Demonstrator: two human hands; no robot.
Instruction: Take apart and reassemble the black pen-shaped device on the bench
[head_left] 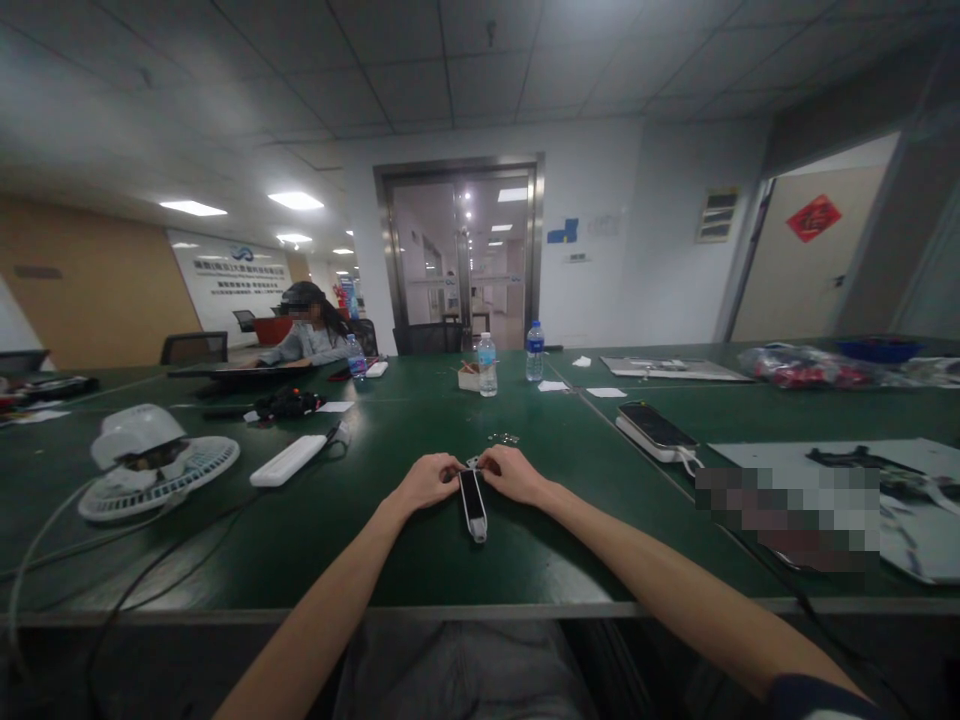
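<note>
The fingers of the left hand and right hand pinch a small metal part; a slim black-and-white device lies just below the fingers (on a green worktop).

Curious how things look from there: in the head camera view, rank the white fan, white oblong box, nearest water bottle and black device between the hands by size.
1. The white fan
2. The white oblong box
3. The water bottle and the black device look alike; the bottle is farther away, so unsure.
</note>
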